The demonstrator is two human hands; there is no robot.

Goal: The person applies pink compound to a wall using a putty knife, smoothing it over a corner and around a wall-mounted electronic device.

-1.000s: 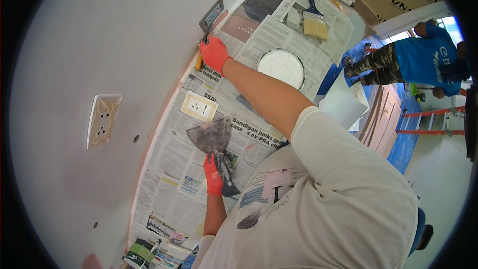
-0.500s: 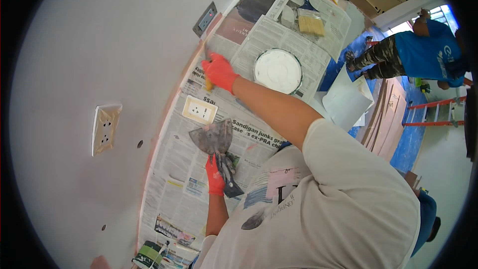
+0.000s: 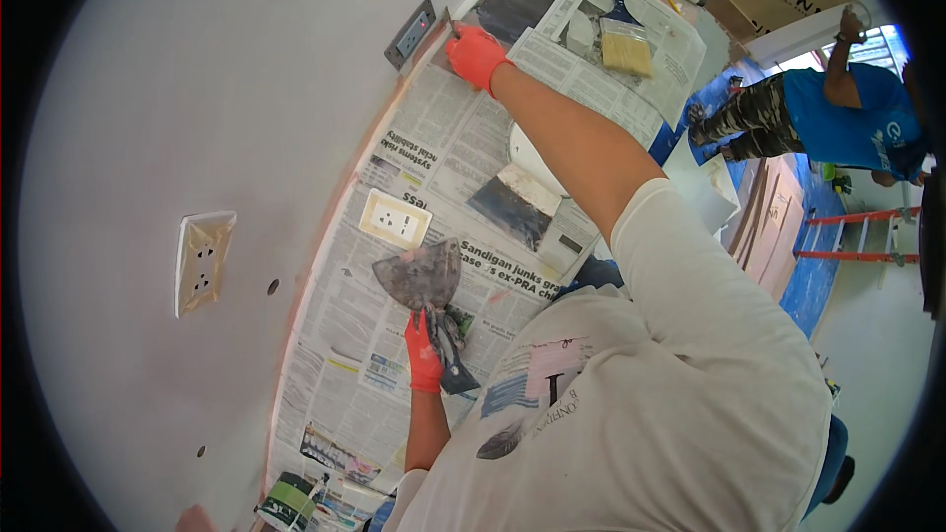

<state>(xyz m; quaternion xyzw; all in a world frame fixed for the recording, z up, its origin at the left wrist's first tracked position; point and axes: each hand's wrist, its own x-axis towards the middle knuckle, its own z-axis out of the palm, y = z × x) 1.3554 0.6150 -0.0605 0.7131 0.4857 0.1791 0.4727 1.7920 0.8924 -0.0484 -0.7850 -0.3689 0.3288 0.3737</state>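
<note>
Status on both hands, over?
Left hand gripping wide putty knife. Right hand holding slim tool, mostly hidden. Dark wall outlet close beside it.

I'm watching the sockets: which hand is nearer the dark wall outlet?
Right. The right hand is close beside the dark wall outlet; the left hand is far below it in view.

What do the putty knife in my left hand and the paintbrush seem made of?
Putty knife: probably a metal blade, flat and dull grey under smears; dark handle, material unclear. Paintbrush: pale matte bristles in fine strands, natural or synthetic; smooth blue-and-yellow handle, perhaps painted wood.
</note>
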